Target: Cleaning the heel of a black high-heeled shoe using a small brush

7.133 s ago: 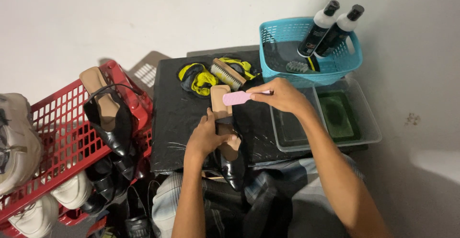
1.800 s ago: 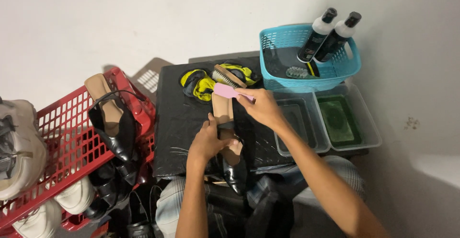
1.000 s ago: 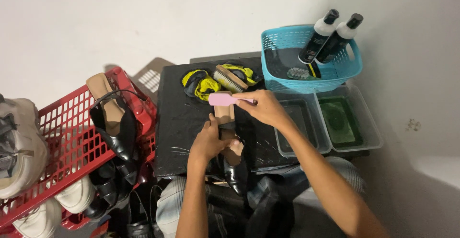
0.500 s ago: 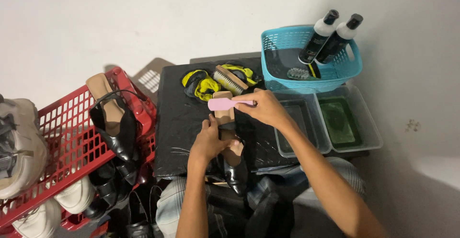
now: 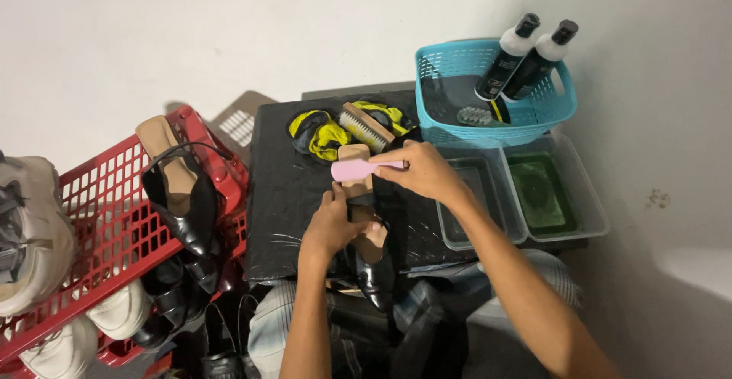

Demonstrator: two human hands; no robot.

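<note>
The left hand (image 5: 329,230) clamps the shoe (image 5: 371,253) against the black tabletop (image 5: 286,188) to steady it, while the right hand (image 5: 422,171), closed around the pink brush (image 5: 358,168), holds the bristles over the shoe's insole.

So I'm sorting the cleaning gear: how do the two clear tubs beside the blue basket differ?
The right tub holds green liquid with something green lying in it; the left tub looks clear, with no green in it. The left tub is partly hidden by the right hand's forearm, while the right tub shows whole. Both are clear, rectangular tubs set side by side in front of the blue basket.
</note>
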